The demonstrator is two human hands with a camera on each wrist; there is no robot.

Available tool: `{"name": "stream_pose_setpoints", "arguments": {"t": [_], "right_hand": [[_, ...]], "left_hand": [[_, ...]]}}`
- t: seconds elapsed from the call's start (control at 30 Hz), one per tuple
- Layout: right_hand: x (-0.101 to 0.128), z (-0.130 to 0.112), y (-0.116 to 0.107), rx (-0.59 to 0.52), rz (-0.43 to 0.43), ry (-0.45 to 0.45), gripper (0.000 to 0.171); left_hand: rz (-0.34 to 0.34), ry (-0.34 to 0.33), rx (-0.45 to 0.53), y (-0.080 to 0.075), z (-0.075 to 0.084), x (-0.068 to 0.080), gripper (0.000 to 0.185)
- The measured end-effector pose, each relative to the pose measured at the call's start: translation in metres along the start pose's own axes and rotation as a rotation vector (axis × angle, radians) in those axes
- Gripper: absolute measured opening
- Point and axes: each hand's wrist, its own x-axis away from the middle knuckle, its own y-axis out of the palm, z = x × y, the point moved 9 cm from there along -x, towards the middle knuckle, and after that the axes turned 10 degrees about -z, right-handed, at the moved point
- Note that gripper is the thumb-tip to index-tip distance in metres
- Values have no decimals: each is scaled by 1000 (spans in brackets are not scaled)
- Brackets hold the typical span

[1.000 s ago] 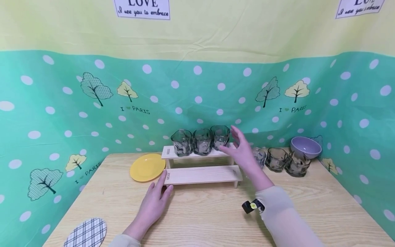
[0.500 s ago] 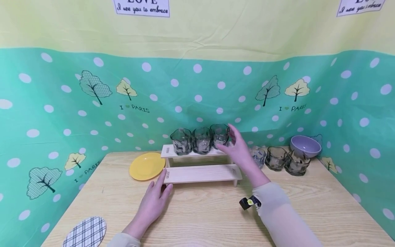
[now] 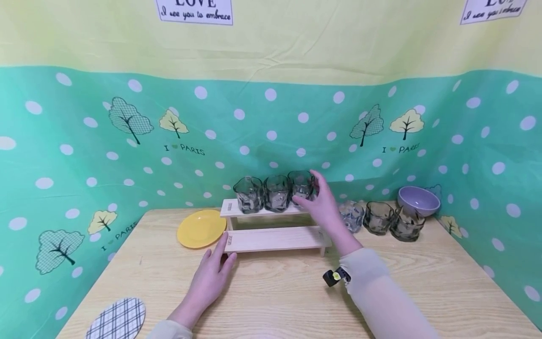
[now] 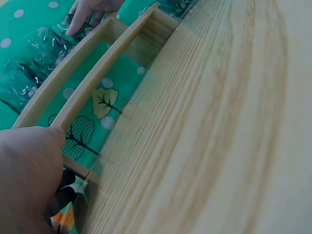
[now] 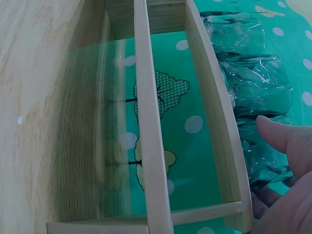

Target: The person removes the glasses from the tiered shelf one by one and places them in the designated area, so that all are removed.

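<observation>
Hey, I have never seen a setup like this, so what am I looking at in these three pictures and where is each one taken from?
There is no machine here, just a person working with two bare hands. The wide picture comes from a camera on the person's head, looking down at a wooden table. The other two come from cameras strapped to each wrist, so they look sideways and very close.

On the table stands a small two-step wooden rack. Three smoky glasses sit on its upper step, and three more glasses stand on the table to the right, by a purple bowl. A yellow plate lies to the left, and a checked coaster near the front edge.

The left hand rests flat on the table with its fingertips against the rack's lower step. The right hand is curled around the rightmost glass on the upper step.
</observation>
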Motion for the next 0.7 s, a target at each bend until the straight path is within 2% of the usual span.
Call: {"name": "stream_pose_setpoints", "arguments": {"t": [0.37,0.6,0.7], "right_hand": [[1,-1,-4,94,49,23,98],[8,-1,-10,71,43,63,97],[13,-6,-15,55,34,60,97]], "left_hand": [[12,3,10,0,1,2,67],[27,33,1,-1,4,3,67],[27,27,-2,-2,3,3,67]]}}
